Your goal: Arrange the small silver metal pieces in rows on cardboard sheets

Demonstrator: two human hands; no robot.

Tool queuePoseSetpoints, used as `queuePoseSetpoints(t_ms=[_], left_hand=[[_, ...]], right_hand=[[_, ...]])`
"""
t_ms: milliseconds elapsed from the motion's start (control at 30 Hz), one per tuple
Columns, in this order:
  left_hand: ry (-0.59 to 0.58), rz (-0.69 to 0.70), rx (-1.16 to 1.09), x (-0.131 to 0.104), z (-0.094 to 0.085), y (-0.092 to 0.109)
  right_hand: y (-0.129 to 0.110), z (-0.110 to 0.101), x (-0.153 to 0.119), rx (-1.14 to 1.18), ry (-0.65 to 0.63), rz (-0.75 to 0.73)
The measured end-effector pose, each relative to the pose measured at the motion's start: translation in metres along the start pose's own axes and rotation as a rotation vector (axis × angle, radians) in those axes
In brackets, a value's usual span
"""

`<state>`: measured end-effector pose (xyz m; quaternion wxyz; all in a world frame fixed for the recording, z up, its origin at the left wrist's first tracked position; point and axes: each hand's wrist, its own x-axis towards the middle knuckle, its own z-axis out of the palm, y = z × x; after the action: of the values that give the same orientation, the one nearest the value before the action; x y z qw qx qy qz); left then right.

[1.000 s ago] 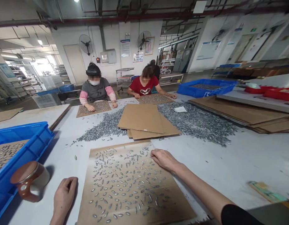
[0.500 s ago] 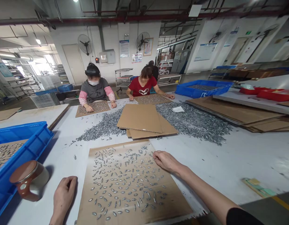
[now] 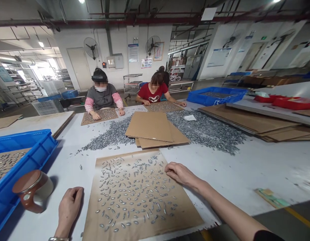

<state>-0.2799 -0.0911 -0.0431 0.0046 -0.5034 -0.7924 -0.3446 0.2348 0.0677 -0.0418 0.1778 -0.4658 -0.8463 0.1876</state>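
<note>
White worktable in a factory hall, a sheet of metal pieces before you

Your white worktable (image 3: pixel 207 164) carries, at its near middle, a flat brown cardboard sheet (image 3: pixel 185 220) strewn with small silvery spindle-shaped metal pieces (image 3: pixel 136 222). They lie apart across most of it, but bunch towards the far right corner.

You seem to be at the step of setting or spacing single pieces by fingertip. Your right hand (image 3: pixel 179 172) is at the sheet's right edge, fingers bent together; whether they pinch a piece, you cannot tell from here. Your left hand (image 3: pixel 69 202) rests loosely curled on the table, left of the sheet, its palm hidden. Your next move probably calls for a light fingertip touch that leaves neighbouring pieces undisturbed.

Farther off, overlapping brown cardboard sheets (image 3: pixel 148 124) sit between two heaps of loose grey pieces (image 3: pixel 210 130). To your near left are a brown-and-grey mug (image 3: pixel 43 185) and a blue plastic crate (image 3: pixel 42 150). Across the table, a person in a grey shirt (image 3: pixel 102 95) and another in a red shirt (image 3: pixel 155 93) each have a loaded sheet; wall fans (image 3: pixel 91 48) hang behind them.
</note>
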Motion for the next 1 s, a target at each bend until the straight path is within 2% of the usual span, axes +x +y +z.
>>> queuePoseSetpoints(t_ms=[133, 400, 567, 700, 767, 867, 1000], left_hand=[[-0.009, -0.012, 0.006, -0.001, -0.001, 0.002], [0.0, -0.004, 0.012, 0.0, 0.002, -0.005], [0.003, 0.011, 0.01, -0.002, 0.001, -0.001], [-0.003, 0.021, 0.014, -0.002, 0.001, -0.002], [-0.007, 0.016, 0.02, -0.001, 0.002, -0.004], [-0.015, -0.01, 0.029, 0.0, 0.004, -0.006], [-0.026, -0.022, 0.036, 0.0, 0.002, -0.003]], right_hand=[[-0.003, 0.003, 0.004, -0.047, -0.02, 0.066], [-0.004, 0.004, 0.009, -0.064, -0.059, 0.02], [-0.008, 0.002, 0.008, -0.098, -0.095, -0.028], [-0.003, -0.004, 0.008, -0.014, -0.084, -0.048], [0.002, -0.012, 0.013, 0.032, -0.022, -0.011], [0.007, -0.022, 0.026, -0.03, 0.054, 0.138], [0.003, -0.017, 0.049, -0.114, 0.021, 0.294]])
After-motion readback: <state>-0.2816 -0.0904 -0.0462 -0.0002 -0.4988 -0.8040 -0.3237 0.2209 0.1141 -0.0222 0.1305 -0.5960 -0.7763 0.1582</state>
